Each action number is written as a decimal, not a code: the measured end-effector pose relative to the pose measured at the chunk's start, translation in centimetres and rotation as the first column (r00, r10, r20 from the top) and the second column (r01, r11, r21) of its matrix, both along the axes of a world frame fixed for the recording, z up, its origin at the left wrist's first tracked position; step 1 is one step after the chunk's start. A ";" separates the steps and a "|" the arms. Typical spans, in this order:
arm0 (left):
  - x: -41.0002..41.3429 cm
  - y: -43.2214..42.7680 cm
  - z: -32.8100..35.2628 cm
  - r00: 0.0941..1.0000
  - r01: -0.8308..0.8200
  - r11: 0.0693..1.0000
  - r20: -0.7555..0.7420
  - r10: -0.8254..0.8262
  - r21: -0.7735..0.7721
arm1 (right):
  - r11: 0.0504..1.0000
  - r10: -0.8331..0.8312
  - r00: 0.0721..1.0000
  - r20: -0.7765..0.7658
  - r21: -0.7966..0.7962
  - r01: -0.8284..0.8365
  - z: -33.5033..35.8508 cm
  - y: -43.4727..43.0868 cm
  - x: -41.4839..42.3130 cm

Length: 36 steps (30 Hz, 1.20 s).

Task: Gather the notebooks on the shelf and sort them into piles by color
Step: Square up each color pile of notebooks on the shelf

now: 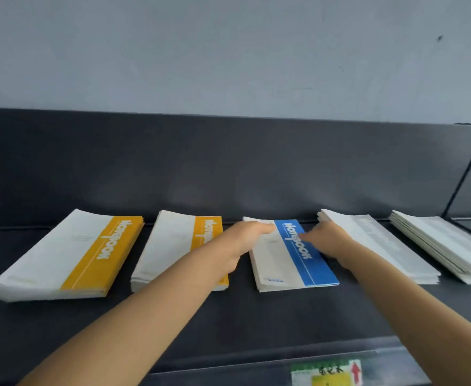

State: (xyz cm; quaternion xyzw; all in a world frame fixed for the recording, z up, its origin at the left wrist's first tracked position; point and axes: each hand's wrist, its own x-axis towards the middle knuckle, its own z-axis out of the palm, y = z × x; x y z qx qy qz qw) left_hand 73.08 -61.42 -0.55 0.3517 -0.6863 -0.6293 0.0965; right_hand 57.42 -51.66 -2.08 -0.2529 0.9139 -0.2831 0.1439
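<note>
Both hands, left hand and right hand, rest loosely on the blue notebook pile, grasping nothing; next, probably squaring it.

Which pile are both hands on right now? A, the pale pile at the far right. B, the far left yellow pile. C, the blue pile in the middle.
C: the left hand and right hand both rest on the blue pile, between a yellow pile and a pale pile.
</note>
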 end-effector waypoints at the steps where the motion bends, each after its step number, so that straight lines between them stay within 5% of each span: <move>1: -0.7 0.7 -0.4 1.000 -0.024 0.999 0.019 0.023 0.046 | 0.999 0.017 0.998 0.059 -0.038 -0.014 -0.3 0.6 -0.2; 9: -2.8 4.1 -1.0 0.953 -0.298 0.940 0.001 0.302 0.168 | 0.955 0.173 0.940 0.294 -0.282 -0.088 -0.8 2.5 -1.1; 14: -2.5 5.4 -0.7 0.945 -0.324 0.928 0.030 0.325 0.182 | 0.943 0.222 0.923 0.313 -0.311 -0.121 -1.0 2.6 -1.0; 19: -2.8 5.0 -0.6 0.951 -0.307 0.948 0.055 0.303 0.081 | 0.943 0.246 0.933 0.264 -0.286 -0.168 -0.9 2.7 -1.1; 25: -4.6 5.1 -0.2 0.976 -0.187 0.909 0.039 0.216 -0.373 | 0.952 0.162 0.987 -0.018 -0.260 -0.161 0.6 4.7 -3.7; 31: -9.8 9.3 0.3 0.997 -0.069 0.955 -0.039 0.060 -0.289 | 0.986 -0.022 0.985 -0.171 -0.169 -0.007 0.5 10.4 -10.9; 36: -15.1 12.7 -1.2 0.999 -0.029 0.985 0.016 0.032 -0.169 | 1.000 -0.008 0.999 -0.034 -0.031 0.007 -1.6 12.6 -15.3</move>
